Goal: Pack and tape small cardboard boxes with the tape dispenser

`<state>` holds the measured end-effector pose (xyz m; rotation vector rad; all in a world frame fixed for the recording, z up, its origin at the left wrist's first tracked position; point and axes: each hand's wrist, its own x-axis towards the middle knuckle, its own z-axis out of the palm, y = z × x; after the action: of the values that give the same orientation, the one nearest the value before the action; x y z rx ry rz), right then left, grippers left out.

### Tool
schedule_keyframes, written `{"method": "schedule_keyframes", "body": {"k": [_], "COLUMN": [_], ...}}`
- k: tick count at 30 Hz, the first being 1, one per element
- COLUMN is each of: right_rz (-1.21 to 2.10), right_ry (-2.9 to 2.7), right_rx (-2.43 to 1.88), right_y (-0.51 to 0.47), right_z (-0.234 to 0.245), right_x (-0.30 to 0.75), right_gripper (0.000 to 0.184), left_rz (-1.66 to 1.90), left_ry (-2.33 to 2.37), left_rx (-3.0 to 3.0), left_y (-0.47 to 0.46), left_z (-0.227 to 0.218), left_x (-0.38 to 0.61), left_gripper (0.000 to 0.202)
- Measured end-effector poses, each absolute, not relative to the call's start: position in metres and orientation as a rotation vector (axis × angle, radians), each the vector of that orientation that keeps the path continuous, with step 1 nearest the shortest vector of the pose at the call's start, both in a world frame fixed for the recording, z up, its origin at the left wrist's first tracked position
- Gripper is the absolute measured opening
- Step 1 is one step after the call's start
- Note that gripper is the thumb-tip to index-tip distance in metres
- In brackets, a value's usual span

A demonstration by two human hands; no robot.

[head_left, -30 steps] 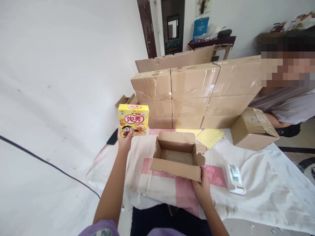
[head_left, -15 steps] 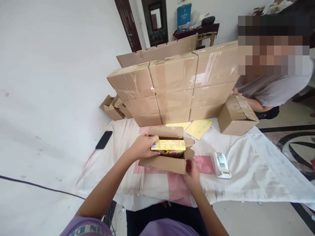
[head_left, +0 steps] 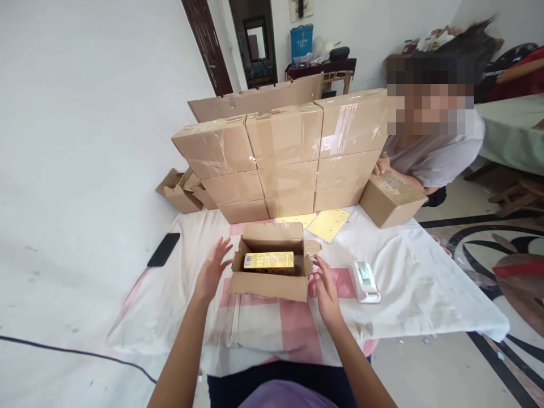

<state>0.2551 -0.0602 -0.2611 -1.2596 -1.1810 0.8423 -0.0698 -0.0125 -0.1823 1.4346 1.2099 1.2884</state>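
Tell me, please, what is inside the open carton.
Inside the carton is a yellow box, a narrow side facing up, with a barcode at its left end. The floor beneath it is covered, and the carton's near side hides its lower part.

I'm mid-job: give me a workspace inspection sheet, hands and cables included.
Surface: wrinkled white and pink cloth.
Job's things: yellow printed rectangular box inside an open brown cardboard carton, flaps spread.
Clutter: flat black phone-like slab at left; flat yellow sheets beyond the carton; white plastic device with a screen at right.
Hands: left hand, open, beside the carton's left end; right hand, open, beside its right end; contact unclear, nothing held.
Cables: thin black cable at lower left.
Surroundings: stack of taped brown cardboard boxes beyond; person's grey sleeve behind single brown cardboard box at right.
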Motion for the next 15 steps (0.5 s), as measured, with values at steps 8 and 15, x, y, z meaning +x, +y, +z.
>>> {"method": "schedule_keyframes", "body": {"k": [8, 15], "right_rz": [0.84, 0.939], "right_ry": [-1.61, -1.568], "right_rx": [-1.006, -1.0], "right_y": [-0.018, -0.025], "right_z": [-0.202, -0.202], "right_x": [0.265, 0.261], "right_gripper": [0.046, 0.042], "left_rz": [1.048, 1.33], "left_ry": [1.084, 1.261], "left_rx": [1.567, 1.901], "left_y": [-0.039, -0.051], "left_z": [-0.228, -0.218], "left_x": [-0.057, -0.033], "left_gripper": [0.063, 0.051]}}
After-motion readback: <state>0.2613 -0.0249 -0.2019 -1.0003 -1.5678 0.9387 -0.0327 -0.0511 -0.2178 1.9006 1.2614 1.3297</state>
